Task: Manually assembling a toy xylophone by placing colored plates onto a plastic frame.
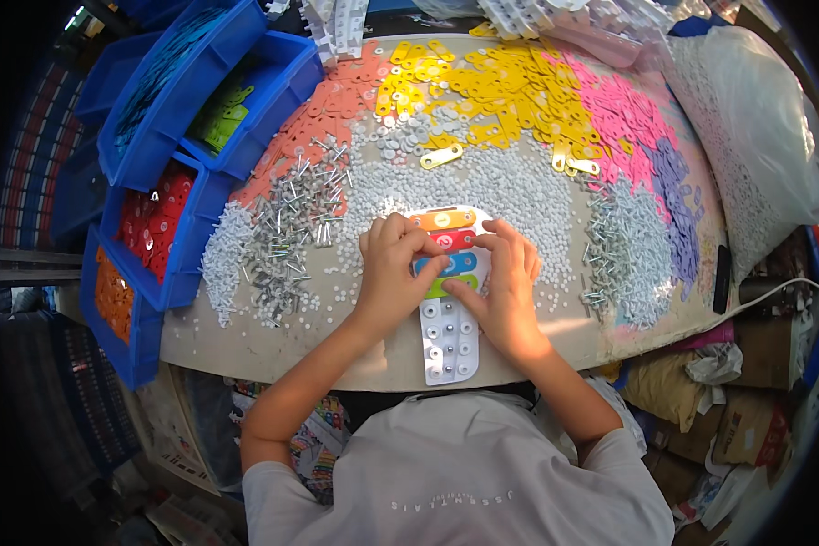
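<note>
Our left hand (393,273) and right hand (508,296) curl part-closed over the white board (436,376), near edge of the surface (246,350); can't tell if they grip. We've got orange strip (443,219), red strip (450,240), blue strip (458,263), green strip (441,288) on; lower rows uncovered.

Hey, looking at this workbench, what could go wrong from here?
The white board has its lower end close to the table's front edge, so a pull toward the body might tip it off.

Loose white discs lie near the left hand and right hand; a careless sweep could scatter them.

The yellow strips and pink strips meet, so colours might get mixed.
</note>
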Demonstrator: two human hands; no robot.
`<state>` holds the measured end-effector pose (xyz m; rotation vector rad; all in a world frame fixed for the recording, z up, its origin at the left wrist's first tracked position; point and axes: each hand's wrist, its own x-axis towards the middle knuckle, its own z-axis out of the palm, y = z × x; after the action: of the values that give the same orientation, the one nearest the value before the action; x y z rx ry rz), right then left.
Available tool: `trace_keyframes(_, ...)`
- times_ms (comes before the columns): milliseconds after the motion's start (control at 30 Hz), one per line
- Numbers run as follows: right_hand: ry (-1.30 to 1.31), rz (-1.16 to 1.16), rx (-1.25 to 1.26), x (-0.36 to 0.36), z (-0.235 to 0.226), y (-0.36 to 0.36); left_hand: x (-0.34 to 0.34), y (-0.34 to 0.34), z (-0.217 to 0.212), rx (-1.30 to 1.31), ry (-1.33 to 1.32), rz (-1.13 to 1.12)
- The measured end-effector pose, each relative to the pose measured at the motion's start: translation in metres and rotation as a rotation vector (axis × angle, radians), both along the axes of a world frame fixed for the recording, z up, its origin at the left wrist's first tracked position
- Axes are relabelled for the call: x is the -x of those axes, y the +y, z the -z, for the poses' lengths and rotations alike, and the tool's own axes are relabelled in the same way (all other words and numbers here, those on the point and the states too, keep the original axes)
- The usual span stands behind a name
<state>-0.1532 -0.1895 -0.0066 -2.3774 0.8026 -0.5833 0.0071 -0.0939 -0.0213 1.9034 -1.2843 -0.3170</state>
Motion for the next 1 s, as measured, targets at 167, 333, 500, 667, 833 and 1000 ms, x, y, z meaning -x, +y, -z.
trace_keyframes(167, -0.01, -0.009, -0.035, 0.001, -0.001, -0.001, -0.002, -0.003, -0.007, -0.008, -0.003, -0.028)
trace_keyframes(333, -0.034, -0.003, 0.014, 0.001, -0.004, 0.001, -0.038, -0.017, -0.019, -0.015, -0.068, -0.016)
trace_keyframes(500, -0.094, -0.112, 0.183, -0.01, -0.014, -0.027, -0.136, -0.019, -0.02, 0.084, -0.076, -0.299)
trace_keyframes(667, -0.043, -0.235, 0.428, -0.056, -0.015, -0.086, -0.198, -0.005, -0.022, -0.108, -0.277, -0.377)
trace_keyframes(833, 0.166, -0.388, 0.571, -0.097, -0.001, -0.122, -0.203, 0.014, -0.024, -0.224, -0.257, -0.372)
trace_keyframes(1000, 0.183, -0.421, 0.601, -0.105, 0.011, -0.129, -0.212, 0.045, -0.018, -0.199, -0.277, -0.399)
